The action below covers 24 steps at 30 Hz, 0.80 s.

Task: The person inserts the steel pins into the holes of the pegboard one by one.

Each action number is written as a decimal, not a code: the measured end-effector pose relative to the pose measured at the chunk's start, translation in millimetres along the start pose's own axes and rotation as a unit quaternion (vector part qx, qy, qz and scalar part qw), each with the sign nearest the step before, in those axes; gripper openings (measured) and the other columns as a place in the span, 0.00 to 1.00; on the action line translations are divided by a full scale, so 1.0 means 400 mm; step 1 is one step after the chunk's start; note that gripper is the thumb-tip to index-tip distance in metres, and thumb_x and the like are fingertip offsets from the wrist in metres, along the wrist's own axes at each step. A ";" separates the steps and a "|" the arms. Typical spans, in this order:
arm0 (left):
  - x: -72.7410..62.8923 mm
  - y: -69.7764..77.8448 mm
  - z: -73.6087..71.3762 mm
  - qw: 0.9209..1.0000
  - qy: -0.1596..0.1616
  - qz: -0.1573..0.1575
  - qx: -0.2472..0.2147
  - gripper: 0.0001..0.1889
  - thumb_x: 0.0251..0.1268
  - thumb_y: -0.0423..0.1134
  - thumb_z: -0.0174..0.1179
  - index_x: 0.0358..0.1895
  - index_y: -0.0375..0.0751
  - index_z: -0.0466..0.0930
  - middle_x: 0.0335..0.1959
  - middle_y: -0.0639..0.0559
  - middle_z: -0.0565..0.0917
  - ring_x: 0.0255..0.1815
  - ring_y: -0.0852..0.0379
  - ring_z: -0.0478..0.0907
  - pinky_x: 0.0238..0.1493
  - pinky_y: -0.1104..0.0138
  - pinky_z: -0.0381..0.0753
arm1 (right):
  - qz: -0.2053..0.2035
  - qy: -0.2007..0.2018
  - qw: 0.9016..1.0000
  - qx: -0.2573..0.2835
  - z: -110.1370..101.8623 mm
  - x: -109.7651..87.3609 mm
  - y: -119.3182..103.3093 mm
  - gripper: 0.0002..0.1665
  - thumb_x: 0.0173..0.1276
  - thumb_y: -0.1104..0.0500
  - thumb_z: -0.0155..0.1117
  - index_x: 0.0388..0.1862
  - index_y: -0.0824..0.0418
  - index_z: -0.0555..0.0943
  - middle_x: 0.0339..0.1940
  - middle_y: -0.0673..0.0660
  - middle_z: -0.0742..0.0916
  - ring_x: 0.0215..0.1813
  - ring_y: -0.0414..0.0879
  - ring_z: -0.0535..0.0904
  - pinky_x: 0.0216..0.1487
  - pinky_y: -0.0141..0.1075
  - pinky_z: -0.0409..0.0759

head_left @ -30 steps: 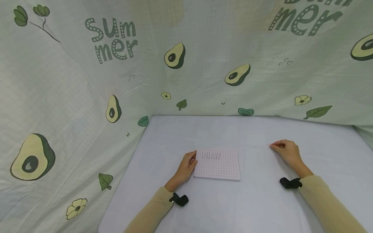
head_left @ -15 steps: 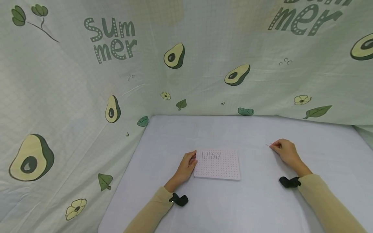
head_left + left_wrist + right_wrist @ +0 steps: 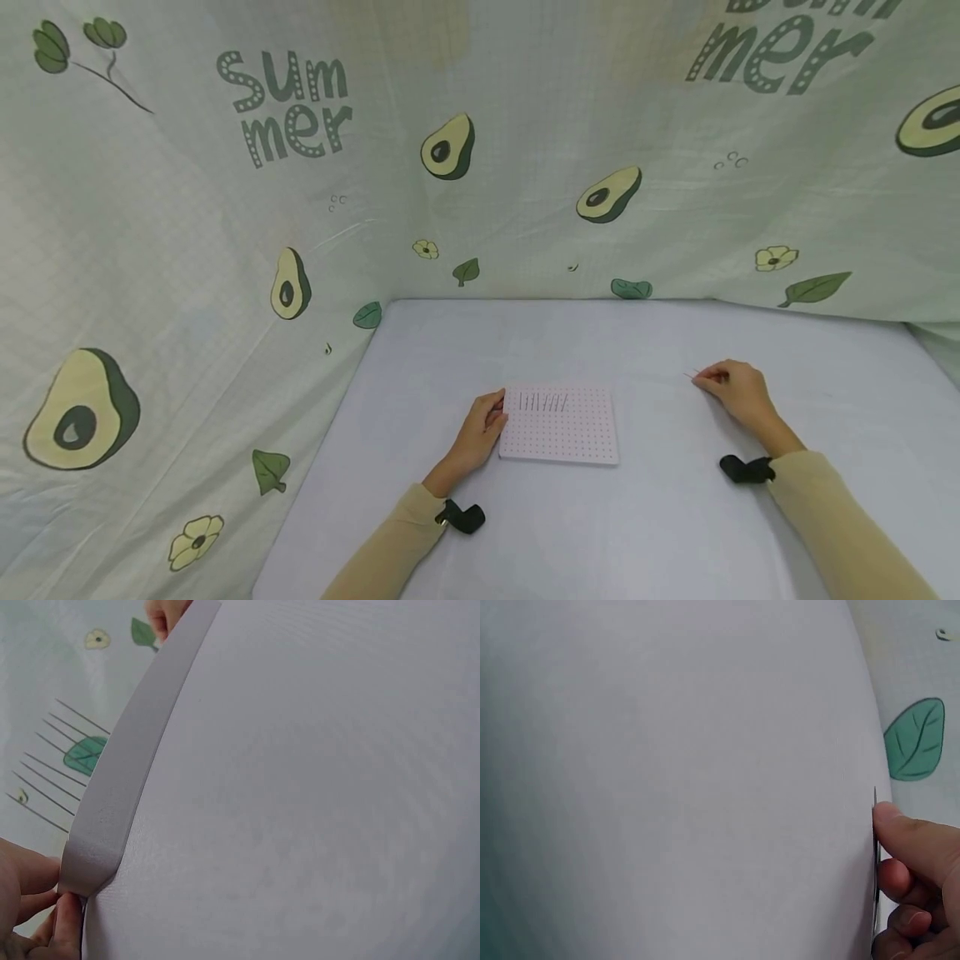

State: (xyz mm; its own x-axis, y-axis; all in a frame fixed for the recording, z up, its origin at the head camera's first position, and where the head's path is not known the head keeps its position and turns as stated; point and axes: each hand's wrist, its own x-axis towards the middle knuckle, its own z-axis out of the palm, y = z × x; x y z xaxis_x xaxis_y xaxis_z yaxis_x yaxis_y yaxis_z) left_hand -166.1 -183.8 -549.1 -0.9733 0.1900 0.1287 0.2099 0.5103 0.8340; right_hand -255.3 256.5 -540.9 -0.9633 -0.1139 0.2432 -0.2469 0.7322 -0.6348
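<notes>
A pale pink pegboard (image 3: pixel 558 437) with rows of small holes lies on the table. Several thin dark pins (image 3: pixel 537 402) stand in its far left part; the left wrist view shows these pins (image 3: pixel 46 769) rising side by side above the board's edge. My left hand (image 3: pixel 471 432) grips the board by its left side, thumb and fingers at the corner (image 3: pixel 90 862). To the right of the board, my right hand (image 3: pixel 738 398) pinches a thin metal pin (image 3: pixel 876 892) between thumb and fingers, just above the tabletop. Its lower end is out of frame in the right wrist view.
A white cloth covers the table (image 3: pixel 660 533). Behind and to the left hangs a pale green curtain (image 3: pixel 525 100) printed with avocados and leaves. Black wrist cameras (image 3: pixel 465 517) sit on both wrists.
The fingers of my right hand have shifted slightly, and a thin line at their tips shows a little more. The left hand and pegboard stay in place.
</notes>
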 end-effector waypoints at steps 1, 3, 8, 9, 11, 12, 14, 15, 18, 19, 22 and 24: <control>-0.001 0.000 0.000 1.000 0.000 0.002 0.000 0.26 0.77 0.31 0.50 0.74 0.30 0.60 0.65 0.37 0.68 0.64 0.47 0.70 0.68 0.64 0.71 | 0.001 0.000 1.000 0.002 -0.001 -0.002 0.002 0.10 0.67 0.63 0.69 0.34 0.73 0.84 0.27 0.58 0.82 0.30 0.48 0.71 0.26 0.34 0.66; -0.003 0.000 0.001 1.000 0.000 0.009 -0.002 0.26 0.77 0.30 0.50 0.74 0.29 0.60 0.64 0.36 0.68 0.64 0.46 0.70 0.68 0.63 0.71 | 0.002 0.002 1.000 0.005 -0.002 -0.005 0.007 0.11 0.67 0.63 0.69 0.34 0.73 0.85 0.27 0.58 0.82 0.30 0.47 0.70 0.26 0.33 0.66; -0.005 -0.003 0.003 1.000 0.004 0.017 -0.001 0.25 0.77 0.30 0.50 0.73 0.28 0.60 0.64 0.35 0.68 0.64 0.45 0.70 0.67 0.61 0.71 | 0.002 -0.006 1.000 0.020 0.001 -0.007 0.010 0.10 0.68 0.64 0.68 0.34 0.74 0.84 0.27 0.58 0.82 0.30 0.47 0.70 0.25 0.33 0.66; -0.005 -0.003 0.003 1.000 0.005 0.018 -0.002 0.25 0.78 0.30 0.50 0.73 0.28 0.60 0.64 0.35 0.68 0.64 0.45 0.70 0.67 0.61 0.71 | 0.002 -0.009 1.000 0.023 0.001 -0.007 0.009 0.10 0.68 0.65 0.68 0.34 0.74 0.83 0.27 0.58 0.82 0.30 0.47 0.70 0.25 0.33 0.66; -0.005 -0.003 0.003 1.000 0.005 0.016 -0.003 0.25 0.78 0.30 0.50 0.73 0.28 0.60 0.64 0.35 0.68 0.64 0.45 0.70 0.67 0.61 0.71 | 0.004 -0.015 1.000 0.027 0.003 -0.007 0.007 0.09 0.69 0.65 0.67 0.34 0.74 0.83 0.27 0.59 0.83 0.30 0.47 0.71 0.25 0.33 0.67; -0.005 -0.002 0.003 1.000 0.005 0.016 -0.003 0.25 0.78 0.30 0.50 0.73 0.28 0.60 0.64 0.35 0.68 0.64 0.45 0.70 0.67 0.61 0.71 | 0.003 -0.016 1.000 0.027 0.003 -0.007 0.006 0.09 0.69 0.66 0.67 0.34 0.74 0.83 0.27 0.59 0.83 0.31 0.47 0.71 0.26 0.32 0.67; -0.004 -0.002 0.003 1.000 0.005 0.017 -0.003 0.25 0.78 0.30 0.50 0.74 0.28 0.60 0.64 0.35 0.68 0.64 0.45 0.70 0.67 0.60 0.71 | 0.002 -0.017 1.000 0.026 0.003 -0.007 0.003 0.08 0.69 0.66 0.66 0.34 0.74 0.82 0.27 0.58 0.82 0.31 0.47 0.71 0.26 0.33 0.67; -0.004 -0.002 0.003 1.000 0.005 0.018 -0.003 0.25 0.78 0.30 0.50 0.74 0.29 0.60 0.64 0.35 0.68 0.64 0.45 0.70 0.67 0.60 0.71 | 0.001 -0.017 1.000 0.024 0.002 -0.007 0.002 0.08 0.69 0.66 0.65 0.34 0.74 0.82 0.27 0.58 0.82 0.31 0.47 0.71 0.26 0.33 0.67; -0.002 -0.001 0.002 1.000 0.007 0.020 -0.002 0.25 0.78 0.30 0.50 0.74 0.29 0.60 0.64 0.36 0.68 0.64 0.44 0.70 0.68 0.60 0.71 | -0.007 -0.016 1.000 0.020 0.001 -0.004 -0.001 0.08 0.70 0.67 0.64 0.34 0.74 0.81 0.27 0.58 0.81 0.31 0.47 0.71 0.27 0.33 0.67; -0.002 0.000 0.002 1.000 0.008 0.020 -0.002 0.25 0.78 0.30 0.50 0.74 0.29 0.60 0.64 0.36 0.68 0.64 0.44 0.70 0.68 0.60 0.71 | -0.009 -0.017 1.000 0.019 0.001 -0.003 -0.001 0.08 0.70 0.67 0.64 0.35 0.74 0.81 0.27 0.58 0.81 0.31 0.47 0.71 0.27 0.33 0.67; -0.003 0.000 0.002 1.000 0.007 0.016 0.000 0.25 0.78 0.30 0.50 0.74 0.29 0.60 0.64 0.36 0.68 0.64 0.45 0.70 0.68 0.61 0.71 | -0.012 -0.018 1.000 0.018 0.002 -0.004 0.001 0.09 0.72 0.66 0.62 0.35 0.74 0.81 0.28 0.59 0.81 0.32 0.47 0.71 0.28 0.33 0.68; -0.004 0.000 0.002 1.000 0.007 0.015 0.002 0.25 0.77 0.30 0.50 0.74 0.29 0.61 0.64 0.36 0.68 0.64 0.45 0.70 0.67 0.61 0.71 | -0.012 -0.021 0.999 0.022 0.002 -0.007 0.000 0.10 0.73 0.65 0.62 0.36 0.75 0.80 0.29 0.60 0.82 0.32 0.47 0.72 0.29 0.33 0.69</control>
State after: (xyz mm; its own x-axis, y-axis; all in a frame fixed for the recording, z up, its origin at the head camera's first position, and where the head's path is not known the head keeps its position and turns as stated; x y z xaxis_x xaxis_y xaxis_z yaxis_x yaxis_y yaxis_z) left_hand -164.6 -183.3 -549.8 -0.9679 0.1933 0.1608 0.2390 0.5082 0.8274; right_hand -252.7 256.1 -542.1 -0.9604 -0.1592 0.2288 -0.2733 0.6990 -0.6608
